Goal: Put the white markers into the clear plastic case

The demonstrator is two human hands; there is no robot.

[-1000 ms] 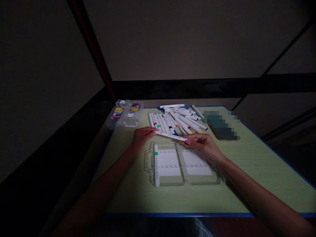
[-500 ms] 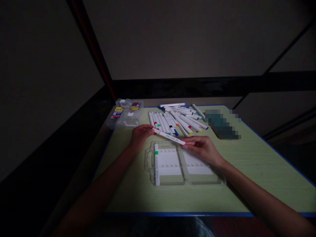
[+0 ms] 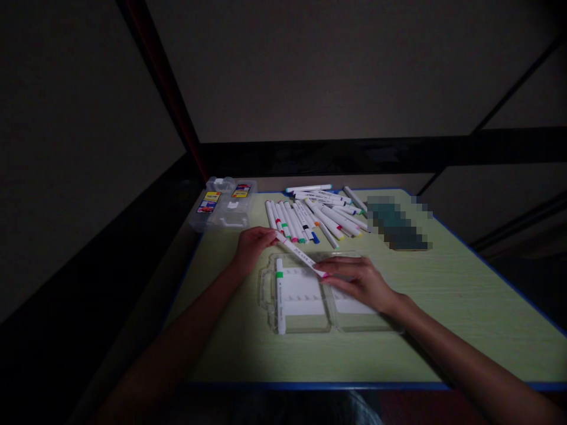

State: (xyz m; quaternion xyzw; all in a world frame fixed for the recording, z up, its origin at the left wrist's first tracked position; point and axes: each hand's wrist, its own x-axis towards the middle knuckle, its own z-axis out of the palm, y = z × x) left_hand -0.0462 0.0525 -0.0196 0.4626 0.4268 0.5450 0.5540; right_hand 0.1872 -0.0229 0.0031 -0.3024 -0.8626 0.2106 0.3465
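Observation:
A white marker pen (image 3: 301,255) with a pink end is held slantwise above an open clear plastic case (image 3: 332,321). My left hand (image 3: 253,248) pinches its upper left end between thumb and fingers. Around the lower right, pink end close the thumb and fingers of my right hand (image 3: 365,282). Inside the case, along the left side of its left half, lies one white marker with a green band (image 3: 280,298). White inserts with notches (image 3: 301,283) show in both halves; my right hand covers part of the right half.
Several white markers with coloured ends (image 3: 310,218) lie in a loose pile beyond the case. Closed clear cases with yellow labels (image 3: 233,206) sit at the back left. A pixelated dark flat object (image 3: 398,224) lies at the right on the green, blue-edged table (image 3: 465,330).
My right hand has lowered and shifted slightly toward me, so the marker now tilts more steeply. My left hand has stayed almost where it was, still gripping the other end.

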